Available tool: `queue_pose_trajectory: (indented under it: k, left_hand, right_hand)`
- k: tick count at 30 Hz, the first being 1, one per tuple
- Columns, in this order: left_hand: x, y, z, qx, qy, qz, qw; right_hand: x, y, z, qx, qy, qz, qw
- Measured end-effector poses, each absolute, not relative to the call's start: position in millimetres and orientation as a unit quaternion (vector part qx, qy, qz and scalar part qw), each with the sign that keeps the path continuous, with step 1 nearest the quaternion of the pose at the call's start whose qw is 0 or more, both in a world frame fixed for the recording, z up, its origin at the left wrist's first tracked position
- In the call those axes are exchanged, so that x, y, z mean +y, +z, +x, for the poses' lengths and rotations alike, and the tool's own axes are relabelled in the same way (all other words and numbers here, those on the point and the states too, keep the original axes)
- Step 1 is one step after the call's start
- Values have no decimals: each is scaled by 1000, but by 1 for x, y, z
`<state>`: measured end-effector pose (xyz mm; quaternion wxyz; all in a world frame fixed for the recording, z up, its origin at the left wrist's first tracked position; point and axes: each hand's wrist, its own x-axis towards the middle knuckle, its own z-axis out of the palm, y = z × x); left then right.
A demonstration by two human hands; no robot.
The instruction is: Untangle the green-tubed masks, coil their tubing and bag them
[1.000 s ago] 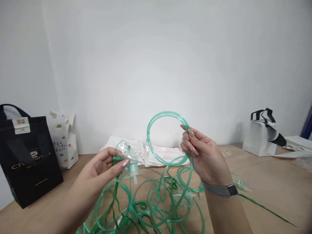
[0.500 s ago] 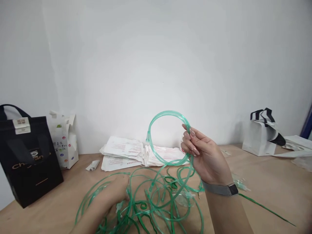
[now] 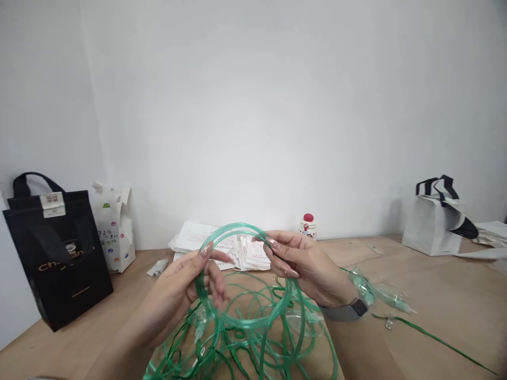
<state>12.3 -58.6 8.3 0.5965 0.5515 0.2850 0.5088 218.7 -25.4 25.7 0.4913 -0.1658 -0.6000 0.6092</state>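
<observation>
A coil of clear green plastic tubing [image 3: 233,230] is held up between my two hands, its loops forming a ring. My left hand [image 3: 194,277] grips the ring's left side between thumb and fingers, the lower fingers loosely curled. On the opposite side my right hand [image 3: 303,264], with a grey watch band at the wrist, pinches the tubing. Below lies a tangle of more green tubing [image 3: 273,348] mixed with dark green straps [image 3: 240,356]. A clear plastic piece with a pale connector [image 3: 201,322] shows beneath my left hand.
Flat white packets [image 3: 253,254] are stacked by the wall. A black bag [image 3: 59,258] and white paper bag [image 3: 116,232] stand left; another white bag [image 3: 430,224] stands right. A red-topped bottle [image 3: 308,227] is behind my right hand. Clear mask parts [image 3: 390,296] lie right.
My left hand has risen from the tangle on the table and taken the coil's left side. My right hand has moved lower and slightly left with the coil.
</observation>
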Motion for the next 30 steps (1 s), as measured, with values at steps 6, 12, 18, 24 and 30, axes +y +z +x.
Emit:
queue_pose_trajectory:
  k: [6,12,18,24,30]
  left_hand:
    - [-58,13,6,287,535,508,611]
    - [-54,14,-2,289,552,486,612]
    - [-55,12,-11,235,592,468,613]
    - [-56,17,-21,212,652,422,593]
    - [-56,23,-25,221,705,368,565]
  right_hand:
    - [-20,18,213,-629,584,-202,473]
    - [-21,17,209,-634,576,-192,479]
    - [-15,15,211,-664,513,-253,481]
    - [-8,16,223,-745,504,-309,308]
    - [-15,24,241,-789,443,-339,257]
